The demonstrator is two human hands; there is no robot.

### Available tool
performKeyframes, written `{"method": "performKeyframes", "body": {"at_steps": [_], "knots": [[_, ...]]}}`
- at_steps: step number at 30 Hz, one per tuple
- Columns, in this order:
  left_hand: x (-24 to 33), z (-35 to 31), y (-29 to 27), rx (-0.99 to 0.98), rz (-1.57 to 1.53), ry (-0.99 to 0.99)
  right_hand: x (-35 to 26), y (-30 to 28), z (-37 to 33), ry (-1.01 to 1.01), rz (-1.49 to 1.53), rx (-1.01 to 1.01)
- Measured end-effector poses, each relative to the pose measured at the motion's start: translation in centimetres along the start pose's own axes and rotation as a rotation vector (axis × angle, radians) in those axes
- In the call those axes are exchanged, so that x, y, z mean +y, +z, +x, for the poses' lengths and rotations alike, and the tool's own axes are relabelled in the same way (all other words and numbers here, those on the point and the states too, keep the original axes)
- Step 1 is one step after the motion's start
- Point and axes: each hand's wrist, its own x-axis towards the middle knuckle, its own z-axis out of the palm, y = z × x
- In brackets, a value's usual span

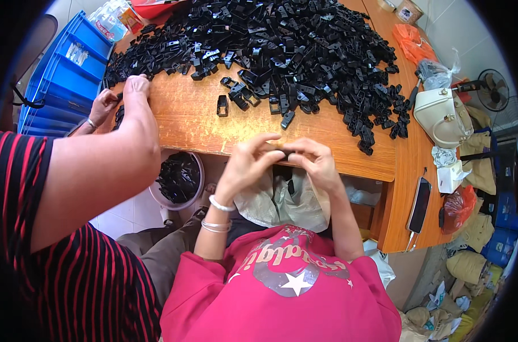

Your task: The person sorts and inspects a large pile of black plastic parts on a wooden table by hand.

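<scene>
At the table's front edge, my left hand (248,161) and my right hand (316,162) meet, thumbs and fingertips pinched on a small black plastic part (285,154). Most of that part is hidden by my fingers. Below them, an open whitish woven sack (259,203) hangs at my lap. A few loose black plastic parts lie just beyond my hands, among them one single piece (288,119) and an upright frame-like one (222,106). Behind these spreads a large heap of black plastic parts (281,45).
A co-worker in a striped shirt (93,273) works at my left with both hands on the table (179,122). Between us on the floor stands a white bucket (201,181) of black parts. Blue crates (71,74) stand far left. At right lie a phone (420,205) and a cream handbag (435,117).
</scene>
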Motion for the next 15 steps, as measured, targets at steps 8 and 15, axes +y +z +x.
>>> {"method": "performKeyframes", "body": {"at_steps": [8, 15], "knots": [[-4.5, 5.8, -7.0, 0.669, 0.901, -0.019, 1.1, 0.4, 3.4, -0.121, -0.511, 0.292], [-2.9, 5.2, -6.4, 0.491, 0.58, -0.298, 3.1, 1.1, 4.9, -0.194, -0.965, 0.296]]}}
